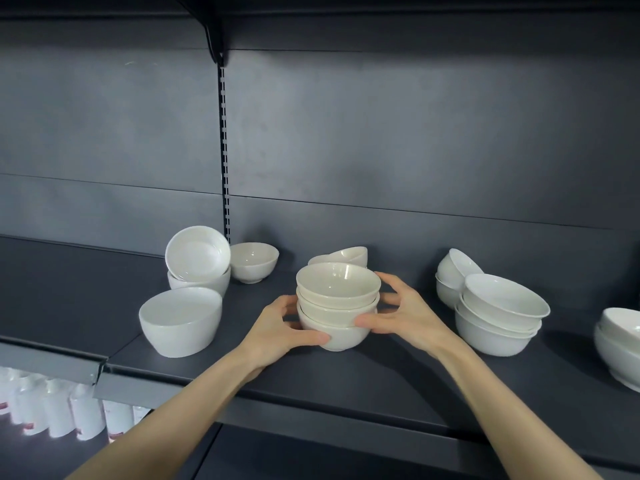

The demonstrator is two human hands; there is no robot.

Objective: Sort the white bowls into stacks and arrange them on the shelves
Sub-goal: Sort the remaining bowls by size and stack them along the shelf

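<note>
A stack of three small cream bowls (pixel 337 303) stands on the dark shelf (pixel 398 372) in the middle of the view. My left hand (pixel 282 327) grips its left side, thumb under the bottom bowl. My right hand (pixel 398 313) grips the right side, fingers curled round the back and thumb on the lowest bowl. Just behind the stack lie more small bowls (pixel 346 256), tipped over.
Left of the stack stand a large white bowl (pixel 180 320), a tilted bowl on another (pixel 197 258) and a single small bowl (pixel 254 261). Right of it are stacked wide bowls (pixel 502 313), a tilted pair (pixel 453 275) and bowls at the edge (pixel 620 341). White bottles (pixel 59 407) fill the shelf below.
</note>
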